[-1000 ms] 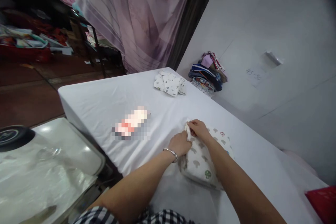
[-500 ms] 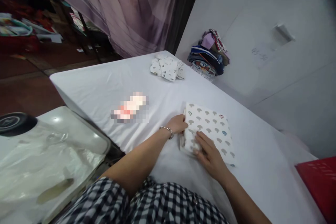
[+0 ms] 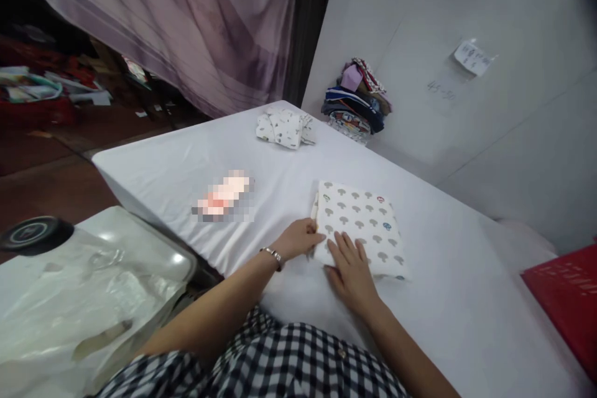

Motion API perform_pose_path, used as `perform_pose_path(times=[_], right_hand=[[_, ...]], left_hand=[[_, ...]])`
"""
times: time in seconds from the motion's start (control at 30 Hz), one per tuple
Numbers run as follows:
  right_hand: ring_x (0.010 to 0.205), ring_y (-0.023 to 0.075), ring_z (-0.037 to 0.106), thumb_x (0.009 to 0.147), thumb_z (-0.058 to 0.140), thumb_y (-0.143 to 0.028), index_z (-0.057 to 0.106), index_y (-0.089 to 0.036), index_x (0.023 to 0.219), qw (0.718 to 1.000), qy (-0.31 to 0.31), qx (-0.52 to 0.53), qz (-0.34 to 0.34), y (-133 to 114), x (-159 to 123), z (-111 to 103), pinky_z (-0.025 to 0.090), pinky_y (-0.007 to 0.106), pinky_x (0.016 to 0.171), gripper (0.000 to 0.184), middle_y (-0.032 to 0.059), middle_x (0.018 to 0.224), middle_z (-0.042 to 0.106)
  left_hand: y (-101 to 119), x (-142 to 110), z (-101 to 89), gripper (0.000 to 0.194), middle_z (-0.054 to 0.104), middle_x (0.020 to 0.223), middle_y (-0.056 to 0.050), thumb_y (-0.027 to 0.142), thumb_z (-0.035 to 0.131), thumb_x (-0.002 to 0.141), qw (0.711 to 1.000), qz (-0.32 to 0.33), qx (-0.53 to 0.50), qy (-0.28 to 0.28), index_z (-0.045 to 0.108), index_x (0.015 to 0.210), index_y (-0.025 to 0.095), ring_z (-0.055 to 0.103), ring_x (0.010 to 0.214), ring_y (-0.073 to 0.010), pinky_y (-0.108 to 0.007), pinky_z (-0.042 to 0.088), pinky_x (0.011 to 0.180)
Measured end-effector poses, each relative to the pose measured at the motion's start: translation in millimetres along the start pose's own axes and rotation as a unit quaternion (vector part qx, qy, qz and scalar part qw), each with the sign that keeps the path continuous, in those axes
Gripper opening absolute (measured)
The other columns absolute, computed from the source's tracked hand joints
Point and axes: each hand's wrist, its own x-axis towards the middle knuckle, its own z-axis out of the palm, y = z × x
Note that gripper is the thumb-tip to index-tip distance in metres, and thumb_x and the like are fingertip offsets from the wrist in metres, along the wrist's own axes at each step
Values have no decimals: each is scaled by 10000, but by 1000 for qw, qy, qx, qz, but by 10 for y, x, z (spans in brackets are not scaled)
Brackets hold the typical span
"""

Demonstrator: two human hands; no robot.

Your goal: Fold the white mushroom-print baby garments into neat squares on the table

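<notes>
A white cloth (image 3: 361, 214) printed with grey mushrooms lies folded into a flat, roughly square stack. At its left edge, my left hand (image 3: 297, 239) pinches the layers between thumb and fingers. My right hand (image 3: 353, 270) rests on the near side of the stack, fingers outstretched on the fabric. Both hands touch the same cloth; nothing else is in them. Farther back lies a second patterned white cloth (image 3: 282, 129), bundled loosely. A blurred-out pinkish item (image 3: 224, 196) is left of my hands.
The white-covered table (image 3: 448, 249) meets a pale wall on the right. A pile of folded clothes (image 3: 354, 102) stands at the back corner. A red object (image 3: 566, 298) is at far right, a plastic-covered machine (image 3: 140, 255) at left, and a purple curtain (image 3: 224, 31) behind.
My left hand has slid nearer along the cloth's left edge. The fingers of my right hand now lie flatter and more spread on it. The whole view has shifted slightly.
</notes>
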Motion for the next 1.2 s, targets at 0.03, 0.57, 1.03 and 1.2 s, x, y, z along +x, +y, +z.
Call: perform_pose_path(times=[0.03,0.57,1.03,1.2], right_hand=[[1346,283,192,853,452,-254,325,-203,1378,1000,-4,1,0,-29,11,2,186,551,1055,543,110,1444,291],[1349,221,201,881,431,-303,358,-256,1356,997,8,73,5,68,-81,-224,180,511,1078,483,60,1449,296],[1345,248,209,835,395,-525,380,-215,1354,911,58,191,362,1074,-587,-17,207,483,1074,605,79,1422,345],[1341,254,220,827,426,-513,412,-223,1334,910,81,206,350,1106,-597,31,197,500,1076,584,76,1397,388]], left_hand=[[-36,-35,13,158,534,545,48,324,573,703,1000,5,19,16,496,711,187,500,482,-101,-217,394,485],[-2,-250,87,316,590,714,11,496,492,769,983,7,139,120,467,893,206,561,621,-154,-262,372,594],[74,-293,37,101,630,740,4,305,483,778,981,-8,182,72,498,818,213,573,687,-162,-261,363,624],[210,-12,-30,331,638,804,-33,526,453,783,973,-12,195,122,533,798,204,574,739,-197,-285,373,630]])
